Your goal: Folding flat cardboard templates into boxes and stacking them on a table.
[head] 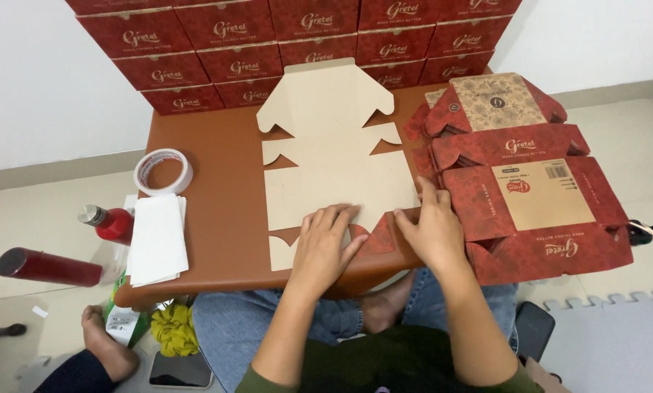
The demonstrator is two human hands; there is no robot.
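Flat die-cut carton blank (333,171), plain tan inner face up, laid at centre of brown table (224,218); near flap folded over, showing red printed face at 6 o'clock of blank. Left hand (326,244) laid palm-down on near edge of blank, fingers spread and flat, pressing, grasping nothing. Right hand (432,229) just beside at 3 o'clock of left hand, fingers loosely extended on blank's near right corner, thumb raised against edge of neighbouring stack; nothing clenched. Stack of unfolded red printed blanks (530,196) at 3 o'clock of tan blank, overhanging table's right edge. Wall of assembled red boxes (297,44) at 12 o'clock, along table's far edge against white wall. Roll of white tape (163,172) at 9 o'clock, on table's left part. Stack of white sheets (156,239) at 8 o'clock, near left edge. Red bottle (109,223) and dark red cylinder (48,267) further out at 9 o'clock, off table. Yellow fabric item (173,327) and dark phone (181,370) at 7 o'clock, on floor. Bare foot (108,346) alongside, owner not discernible.
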